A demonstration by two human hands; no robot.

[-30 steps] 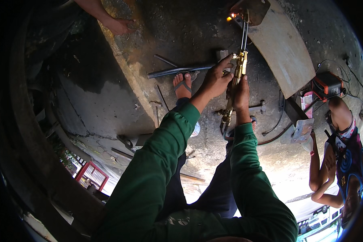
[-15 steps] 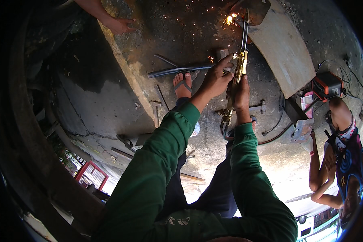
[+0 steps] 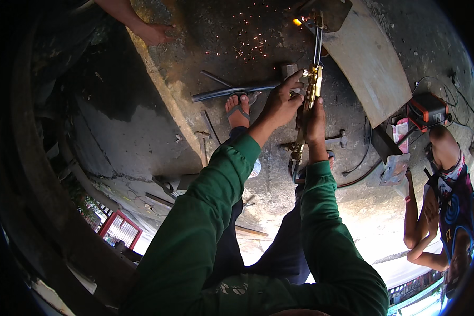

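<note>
Now that the burst's down to a yellow glow (image 3: 297, 22) w/ sparks (image 3: 256, 38) strewn over the floor (image 3: 195, 55), L hand (image 3: 283, 108) & R hand (image 3: 316, 124) both grip the brass torch (image 3: 314, 87), nozzle (image 3: 319, 22) at the dark plate (image 3: 337, 13), cut prob. ongoing.

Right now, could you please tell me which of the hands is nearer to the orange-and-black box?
Right. The right hand holds the brass torch, left of the orange-and-black box; the left hand, also on the torch, is farther left.

Pale plate (image 3: 371, 68), obstacle right of torch (image 3: 318, 79)
</note>
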